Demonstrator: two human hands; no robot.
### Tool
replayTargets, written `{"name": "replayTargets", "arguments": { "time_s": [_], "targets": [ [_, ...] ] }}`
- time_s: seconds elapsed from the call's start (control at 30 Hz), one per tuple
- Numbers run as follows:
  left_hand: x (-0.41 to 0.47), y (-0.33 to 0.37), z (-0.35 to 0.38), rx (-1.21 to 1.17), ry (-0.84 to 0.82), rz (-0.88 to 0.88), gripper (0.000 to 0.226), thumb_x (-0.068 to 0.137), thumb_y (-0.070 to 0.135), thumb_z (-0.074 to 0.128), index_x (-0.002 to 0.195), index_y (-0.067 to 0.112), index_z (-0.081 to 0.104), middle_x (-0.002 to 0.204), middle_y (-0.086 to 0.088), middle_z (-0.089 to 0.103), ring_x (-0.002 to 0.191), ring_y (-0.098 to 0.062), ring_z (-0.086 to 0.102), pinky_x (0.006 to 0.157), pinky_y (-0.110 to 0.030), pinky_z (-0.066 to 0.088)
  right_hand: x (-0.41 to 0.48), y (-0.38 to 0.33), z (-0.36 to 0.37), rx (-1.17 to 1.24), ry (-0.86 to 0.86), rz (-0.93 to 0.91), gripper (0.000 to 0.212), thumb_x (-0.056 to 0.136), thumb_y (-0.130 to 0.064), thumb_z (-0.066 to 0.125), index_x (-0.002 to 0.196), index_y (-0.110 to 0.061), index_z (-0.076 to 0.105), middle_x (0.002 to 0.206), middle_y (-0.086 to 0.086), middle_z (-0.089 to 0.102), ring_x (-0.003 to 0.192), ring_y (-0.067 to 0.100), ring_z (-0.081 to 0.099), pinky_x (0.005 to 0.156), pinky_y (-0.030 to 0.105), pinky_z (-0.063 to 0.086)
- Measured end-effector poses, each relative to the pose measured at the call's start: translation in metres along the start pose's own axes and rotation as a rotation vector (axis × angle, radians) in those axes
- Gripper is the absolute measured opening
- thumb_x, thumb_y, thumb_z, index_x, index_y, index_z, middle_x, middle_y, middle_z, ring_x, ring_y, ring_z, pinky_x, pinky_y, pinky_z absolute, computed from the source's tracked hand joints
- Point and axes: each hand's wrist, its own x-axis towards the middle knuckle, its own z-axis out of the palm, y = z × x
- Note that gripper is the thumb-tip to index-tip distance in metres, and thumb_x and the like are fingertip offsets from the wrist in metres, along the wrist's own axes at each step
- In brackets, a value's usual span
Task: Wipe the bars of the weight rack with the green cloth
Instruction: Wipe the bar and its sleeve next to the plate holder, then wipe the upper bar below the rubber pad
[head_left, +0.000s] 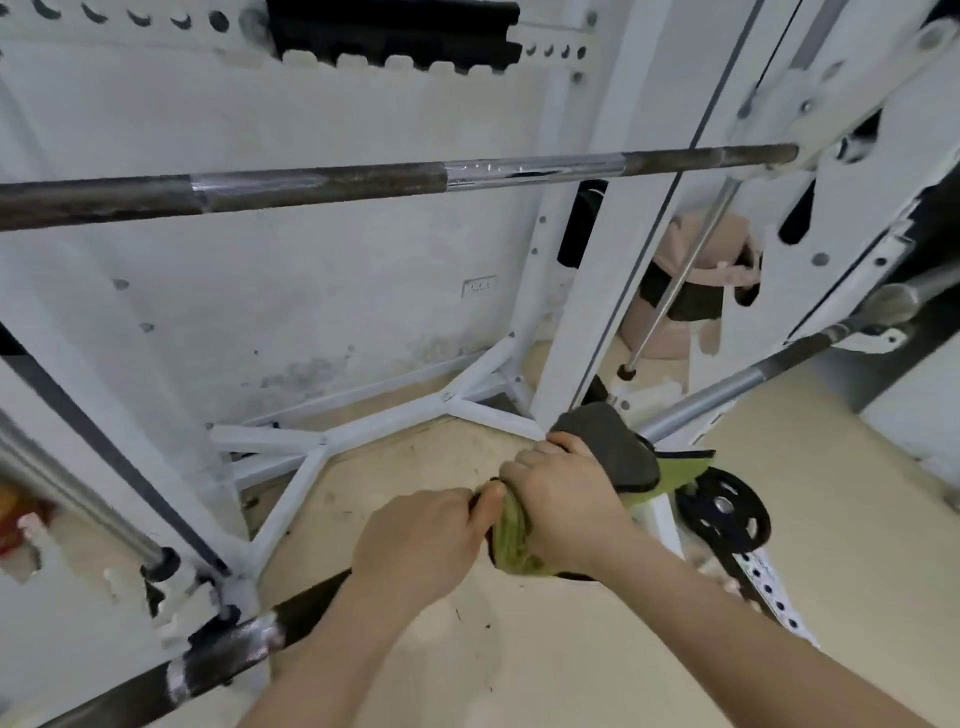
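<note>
While the right hand (566, 504) curls tightly round the green cloth (511, 540) at lower centre, by the low bar (228, 649), the left hand (421, 540) pinches its edge; the white weight rack (576, 312) stands on a beige floor (571, 649) before a stained white wall (311, 291).

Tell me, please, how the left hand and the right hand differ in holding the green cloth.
The left hand pinches the green cloth at one end; the right hand curls over its bunched middle. The left hand sits lower in view, the right hand higher. Both grip the cloth.
</note>
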Motion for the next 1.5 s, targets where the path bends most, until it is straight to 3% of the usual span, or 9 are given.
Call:
{"name": "replayTargets", "arguments": {
  "time_s": [0.1,0.3,0.57,0.77,0.93,1.07,1.23,1.33,1.5],
  "targets": [
    [0.025,0.023,0.002,-0.121,-0.037,-0.005,0.057,0.095,0.062,0.013,0.083,0.021,0.051,0.077,0.001,0.063,0.075,-0.023,0.060,0.075,-0.040,0.050,-0.011,0.047,0.022,0.038,0.142,0.006,0.016,0.066,-0.034,0.056,0.079,-0.025,0.058,0.073,-0.008,0.055,0.077,0.018,0.057,0.094,0.035,0.039],
    [0.057,0.058,0.016,-0.016,-0.021,0.043,0.050,0.095,0.063,0.017,0.087,0.024,0.048,0.073,0.003,0.061,0.066,-0.016,0.060,0.061,-0.033,0.047,-0.018,0.174,0.025,0.000,0.006,0.194,0.019,0.062,-0.028,0.060,0.081,-0.030,0.058,0.077,-0.013,0.054,0.085,0.016,0.057,0.095,0.034,0.029],
    [0.076,0.079,0.010,-0.123,-0.175,-0.308,0.075,0.081,0.082,0.017,0.074,0.019,0.057,0.059,-0.001,0.067,0.045,-0.009,0.059,0.066,-0.029,0.053,-0.016,0.306,0.025,-0.072,-0.184,0.152,0.007,0.070,-0.032,0.052,0.075,-0.028,0.055,0.067,-0.012,0.054,0.074,0.015,0.057,0.080,0.032,0.040],
    [0.089,0.097,0.021,-0.136,-0.090,-0.434,0.077,0.086,0.077,0.018,0.075,0.019,0.067,0.067,0.001,0.070,0.063,-0.012,0.066,0.075,-0.029,0.051,0.000,0.281,0.001,0.016,-0.429,-0.046,0.016,0.083,-0.023,0.047,0.093,-0.024,0.059,0.082,-0.004,0.061,0.078,0.020,0.057,0.066,0.031,0.037],
    [0.087,0.106,0.027,-0.058,0.106,-0.460,0.050,0.093,0.065,0.024,0.086,0.033,0.062,0.083,0.009,0.065,0.079,-0.010,0.059,0.075,-0.030,0.048,0.003,0.185,-0.006,0.143,-0.308,-0.271,0.009,0.080,-0.021,0.050,0.088,-0.021,0.055,0.073,-0.005,0.050,0.074,0.022,0.053,0.068,0.033,0.038],
    [0.075,0.111,0.011,-0.543,0.342,-0.417,0.023,0.096,0.046,0.045,0.092,0.034,0.064,0.093,0.005,0.069,0.075,0.003,0.061,0.063,-0.015,0.050,0.004,0.143,-0.020,0.298,-0.273,-0.381,0.007,0.083,-0.017,0.055,0.088,-0.020,0.053,0.078,-0.001,0.051,0.075,0.022,0.050,0.074,0.035,0.039],
    [0.051,0.129,0.001,-0.791,0.259,-0.229,0.013,0.087,0.039,0.065,0.098,0.036,0.072,0.095,0.022,0.072,0.088,0.005,0.064,0.073,-0.008,0.045,0.012,0.162,-0.051,0.528,-0.241,-0.376,0.033,0.080,-0.014,0.055,0.104,-0.032,0.070,0.089,-0.004,0.070,0.080,0.020,0.062,0.071,0.036,0.055],
    [0.040,0.135,-0.005,-0.949,0.472,-0.249,0.011,0.076,0.030,0.080,0.075,0.022,0.072,0.072,0.003,0.069,0.067,-0.010,0.061,0.063,-0.020,0.045,0.011,0.160,-0.080,0.599,-0.219,-0.405,0.029,0.079,-0.019,0.066,0.105,-0.030,0.070,0.096,-0.008,0.071,0.085,0.012,0.063,0.078,0.034,0.055],
    [0.016,0.137,-0.059,-1.209,0.707,-0.141,0.019,0.068,0.018,0.084,0.078,0.009,0.070,0.072,-0.010,0.067,0.063,-0.018,0.061,0.052,-0.026,0.048,0.011,0.165,-0.128,0.812,-0.208,-0.384,0.047,0.067,-0.018,0.086,0.110,-0.023,0.068,0.104,-0.010,0.070,0.096,0.005,0.064,0.086,0.020,0.051]
  ]
}}
